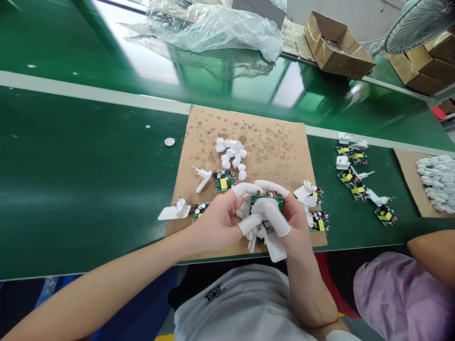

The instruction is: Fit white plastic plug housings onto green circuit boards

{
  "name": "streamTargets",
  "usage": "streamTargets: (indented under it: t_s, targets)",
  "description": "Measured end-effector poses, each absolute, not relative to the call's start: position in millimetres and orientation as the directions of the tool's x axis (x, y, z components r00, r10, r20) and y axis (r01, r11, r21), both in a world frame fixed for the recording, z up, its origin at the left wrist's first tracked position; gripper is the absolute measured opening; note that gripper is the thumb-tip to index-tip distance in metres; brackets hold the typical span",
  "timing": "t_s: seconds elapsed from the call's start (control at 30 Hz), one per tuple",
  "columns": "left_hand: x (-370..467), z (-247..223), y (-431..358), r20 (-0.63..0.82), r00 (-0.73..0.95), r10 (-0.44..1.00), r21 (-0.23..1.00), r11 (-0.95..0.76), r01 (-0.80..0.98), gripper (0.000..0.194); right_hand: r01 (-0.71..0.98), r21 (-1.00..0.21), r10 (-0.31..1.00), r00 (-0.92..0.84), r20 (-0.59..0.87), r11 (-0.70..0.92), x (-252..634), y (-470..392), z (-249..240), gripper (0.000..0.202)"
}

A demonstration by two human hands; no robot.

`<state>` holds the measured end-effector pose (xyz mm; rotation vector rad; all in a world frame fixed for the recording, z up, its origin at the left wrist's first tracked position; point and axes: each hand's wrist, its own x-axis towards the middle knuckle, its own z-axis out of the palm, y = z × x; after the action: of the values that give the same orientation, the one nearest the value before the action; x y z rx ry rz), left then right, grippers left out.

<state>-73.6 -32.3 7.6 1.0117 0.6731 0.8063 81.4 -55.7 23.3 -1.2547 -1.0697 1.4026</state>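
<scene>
My left hand point(227, 215) and my right hand point(284, 213), both with white finger cots, are closed together around a green circuit board point(253, 201) above the cardboard sheet. A white plastic plug cover point(275, 247) hangs below the board, under my thumbs. My thumbs and fingers hide most of the board's face. Beyond my hands is a pile of small white caps point(232, 152). To the left lie a circuit board with a yellow transformer point(223, 182) and a white plug piece point(177, 210). More boards point(320, 222) with white plugs lie right of my right hand.
The cardboard sheet point(277, 142) covers part of the green table point(88, 180). Several boards with plugs point(351, 184) lie farther right, near a heap of white parts point(437, 182). Clear plastic film point(213, 28), an open carton point(337, 47) and a fan point(419, 28) stand behind. A co-worker's arm point(433, 253) is at right.
</scene>
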Motion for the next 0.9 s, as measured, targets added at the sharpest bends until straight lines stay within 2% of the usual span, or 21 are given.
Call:
streamTargets:
  t_s: [0.17, 0.3, 0.43, 0.57, 0.7, 0.9]
  targets:
    - [-73.6, 8.5, -33.1, -0.166, 0.563, 0.809, 0.923, 0.328, -0.199, 0.045, -0.066, -0.985, 0.982, -0.112, -0.153, -0.161, 87.0, -53.4, 20.0, 0.04]
    - [-75.3, 10.0, -30.3, -0.167, 0.595, 0.786, 0.884, 0.387, -0.263, 0.045, -0.099, -0.978, 0.975, -0.144, -0.168, -0.183, 92.4, -56.0, 22.2, 0.046]
    - [-76.6, 12.8, -26.8, -0.157, 0.589, 0.793, 0.853, 0.409, -0.323, 0.047, -0.159, -0.968, 0.961, -0.227, -0.157, -0.196, 94.7, -60.1, 25.2, 0.043]
    - [-74.5, 17.5, -26.3, -0.172, 0.565, 0.807, 0.855, 0.407, -0.321, 0.046, -0.195, -0.953, 0.941, -0.29, -0.172, -0.234, 93.4, -63.6, 23.4, 0.046]
    - [-71.9, 20.0, -27.9, -0.181, 0.512, 0.84, 0.871, 0.379, -0.313, 0.045, -0.19, -0.952, 0.94, -0.291, -0.18, -0.241, 89.4, -66.0, 18.5, 0.053]
    - [-76.9, 13.2, -28.4, -0.14, 0.574, 0.807, 0.832, 0.41, -0.374, 0.047, -0.191, -0.951, 0.955, -0.214, -0.203, -0.245, 87.7, -67.2, 21.0, 0.045]
